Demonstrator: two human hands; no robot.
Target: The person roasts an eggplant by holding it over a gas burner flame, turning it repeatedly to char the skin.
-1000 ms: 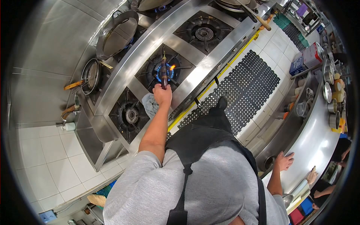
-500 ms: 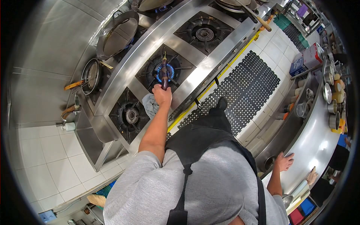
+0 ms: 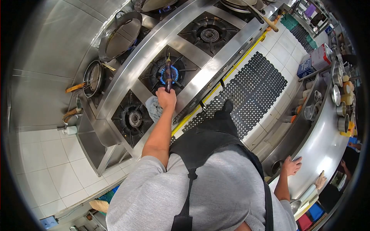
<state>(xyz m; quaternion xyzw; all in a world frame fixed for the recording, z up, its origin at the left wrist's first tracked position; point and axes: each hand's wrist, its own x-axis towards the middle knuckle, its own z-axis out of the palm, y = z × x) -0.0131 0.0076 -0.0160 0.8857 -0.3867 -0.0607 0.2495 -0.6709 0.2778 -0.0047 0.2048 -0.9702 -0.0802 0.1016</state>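
Observation:
My left hand (image 3: 166, 97) is closed around the lower end of a long dark eggplant (image 3: 168, 75). The eggplant lies across the middle burner (image 3: 158, 84), over a ring of blue flame, its green stem end pointing away from me. A crumpled grey cloth (image 3: 153, 109) lies beside my left wrist on the stove. Off to the right, my right hand (image 3: 292, 166) rests on the edge of the steel counter (image 3: 327, 142), fingers partly spread, with nothing visible in it.
Unlit burners (image 3: 135, 118) flank the flame. Large pans (image 3: 122, 36) and a wooden-handled pan (image 3: 93, 79) stand at the back. Perforated black mats (image 3: 254, 92) cover the floor. Metal pots (image 3: 343, 124) line the counter. A person's arm (image 3: 345, 169) shows at the far right.
The eggplant and both my hands stay practically where they were. At the far right edge, the other person's arm and a pale item near it have shifted.

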